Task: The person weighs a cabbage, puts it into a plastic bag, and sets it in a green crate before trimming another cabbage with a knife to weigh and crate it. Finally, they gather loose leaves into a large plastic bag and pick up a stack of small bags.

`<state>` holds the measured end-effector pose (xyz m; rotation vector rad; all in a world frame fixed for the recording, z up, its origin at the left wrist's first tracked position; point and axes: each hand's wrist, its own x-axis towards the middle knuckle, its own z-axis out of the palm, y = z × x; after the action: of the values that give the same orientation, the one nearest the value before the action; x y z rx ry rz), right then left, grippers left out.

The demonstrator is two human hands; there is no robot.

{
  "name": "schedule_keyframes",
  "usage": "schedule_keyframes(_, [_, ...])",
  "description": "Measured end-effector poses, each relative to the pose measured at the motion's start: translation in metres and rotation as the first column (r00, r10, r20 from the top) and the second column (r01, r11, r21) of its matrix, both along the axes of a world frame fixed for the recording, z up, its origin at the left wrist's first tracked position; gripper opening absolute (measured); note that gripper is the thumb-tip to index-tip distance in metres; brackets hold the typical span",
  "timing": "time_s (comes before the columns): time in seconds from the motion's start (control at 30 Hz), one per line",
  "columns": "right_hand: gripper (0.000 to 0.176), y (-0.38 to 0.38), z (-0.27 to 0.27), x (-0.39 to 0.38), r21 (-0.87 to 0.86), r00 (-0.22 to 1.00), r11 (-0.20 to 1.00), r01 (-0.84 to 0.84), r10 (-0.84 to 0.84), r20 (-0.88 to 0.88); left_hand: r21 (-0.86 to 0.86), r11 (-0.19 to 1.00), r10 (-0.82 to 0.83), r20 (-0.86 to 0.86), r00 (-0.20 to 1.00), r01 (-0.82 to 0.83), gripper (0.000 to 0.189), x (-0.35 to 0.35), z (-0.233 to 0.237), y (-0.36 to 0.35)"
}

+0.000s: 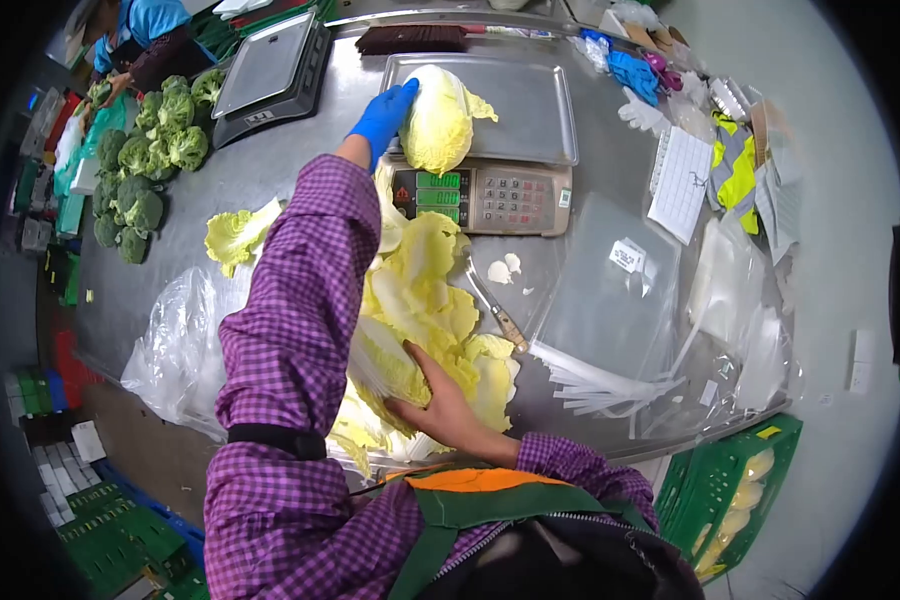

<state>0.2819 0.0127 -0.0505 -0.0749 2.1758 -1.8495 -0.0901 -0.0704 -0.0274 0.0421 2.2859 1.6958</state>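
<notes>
My left hand [385, 118], in a blue glove, reaches forward and holds the left side of a pale yellow cabbage head [438, 120]. That head rests on the metal tray of a weighing scale [520, 195] with lit green displays. Near the table's front edge my bare right hand [445, 405] has its fingers round a second cabbage piece [385, 365]. Loose cabbage leaves [425, 270] are heaped around and beyond it. A knife [498, 310] with a wooden handle lies right of the leaves, below some small white scraps [503, 268].
Broccoli heads [155, 150] are piled at the left, beside a second scale [270, 75]. Clear plastic [175, 350] lies front left. Plastic bags [605, 290] and a white keyboard [680, 185] are at the right. A brush [410, 40] lies behind. Another person [155, 45] is at the upper left.
</notes>
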Motion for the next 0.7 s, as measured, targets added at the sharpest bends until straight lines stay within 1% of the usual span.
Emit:
schedule_keyframes(0.07, [0.079,-0.011,-0.009,0.007,-0.023,0.999,0.999,-0.022,0.021,-0.049,0.126,0.992,-0.025,0.035,0.999,0.020,0.069,0.008,0.001,-0.018])
schedule_keyframes(0.1, [0.079,-0.015,-0.010,0.007,-0.037,0.999,0.999,-0.019,0.017,-0.050,0.112,0.993,-0.027,0.035,0.999,0.023,0.069,0.014,0.005,-0.025])
schedule_keyframes(0.17, [0.074,-0.020,-0.012,0.006,0.131,0.966,0.978,-0.160,0.183,-0.180,0.119,0.988,0.086,0.084,0.993,-0.096,0.071,0.028,0.013,-0.038])
schedule_keyframes(0.2, [0.074,-0.020,-0.012,0.006,0.123,0.967,0.980,-0.158,0.178,-0.182,0.111,0.990,0.084,0.083,0.993,-0.093,0.071,0.032,0.016,-0.045])
schedule_keyframes(0.27, [0.059,-0.013,-0.013,0.005,0.187,0.912,0.939,-0.287,0.328,-0.246,0.114,0.981,0.150,0.080,0.986,-0.158,0.061,0.038,0.021,-0.059])
schedule_keyframes(0.3, [0.044,-0.002,0.000,-0.002,0.136,0.931,0.949,-0.284,0.307,-0.199,0.132,0.979,0.147,0.073,0.986,-0.155,0.063,0.039,0.022,-0.067])
schedule_keyframes(0.33, [0.041,0.011,0.000,-0.006,0.042,0.978,0.980,-0.195,0.197,-0.073,0.127,0.980,0.145,0.074,0.987,-0.154,0.063,0.039,0.024,-0.071])
schedule_keyframes(0.37, [0.037,0.026,-0.001,-0.009,-0.037,0.994,0.995,-0.091,0.093,0.066,0.133,0.979,0.146,0.083,0.986,-0.156,0.065,0.037,0.026,-0.075])
schedule_keyframes(0.4, [0.037,0.045,-0.006,-0.017,0.041,0.999,0.998,0.048,-0.048,0.004,0.141,0.977,0.148,0.092,0.985,-0.160,0.068,0.036,0.026,-0.076])
schedule_keyframes(0.43, [0.036,0.065,-0.014,-0.026,0.110,0.981,0.976,0.189,-0.183,-0.068,0.131,0.980,0.141,0.085,0.986,-0.151,0.072,0.034,0.026,-0.074])
schedule_keyframes(0.47, [0.037,0.087,-0.032,-0.033,0.313,0.956,0.914,0.256,-0.193,-0.220,0.131,0.980,0.139,0.088,0.986,-0.150,0.072,0.032,0.026,-0.069])
schedule_keyframes(0.5, [0.039,0.103,-0.051,-0.040,0.487,0.915,0.804,0.340,-0.164,-0.368,0.070,0.981,0.173,0.099,0.980,-0.180,0.076,0.029,0.027,-0.058])
schedule_keyframes(0.53, [0.039,0.109,-0.058,-0.043,0.489,0.916,0.804,0.340,-0.164,-0.367,0.008,0.978,0.205,0.108,0.973,-0.207,0.080,0.027,0.028,-0.046])
schedule_keyframes(0.57, [0.041,0.114,-0.065,-0.046,0.627,0.953,0.730,0.272,-0.113,-0.281,-0.021,0.974,0.226,0.141,0.964,-0.225,0.088,0.023,0.029,-0.032])
schedule_keyframes(0.6, [0.044,0.116,-0.072,-0.049,0.746,0.980,0.639,0.188,-0.074,-0.184,-0.022,0.974,0.225,0.142,0.964,-0.224,0.088,0.022,0.031,-0.016])
schedule_keyframes(0.63, [0.047,0.115,-0.079,-0.053,0.753,0.994,0.649,0.107,-0.053,-0.095,-0.032,0.973,0.231,0.156,0.960,-0.229,0.095,0.022,0.032,0.001])
schedule_keyframes(0.67, [0.047,0.115,-0.085,-0.055,0.753,0.994,0.650,0.105,-0.053,-0.093,-0.042,0.971,0.239,0.169,0.956,-0.235,0.102,0.022,0.035,0.013])
schedule_keyframes(0.7, [0.044,0.114,-0.087,-0.057,0.747,0.993,0.656,0.110,-0.047,-0.105,-0.021,0.991,0.136,0.177,0.975,-0.134,0.090,0.007,0.020,0.019])
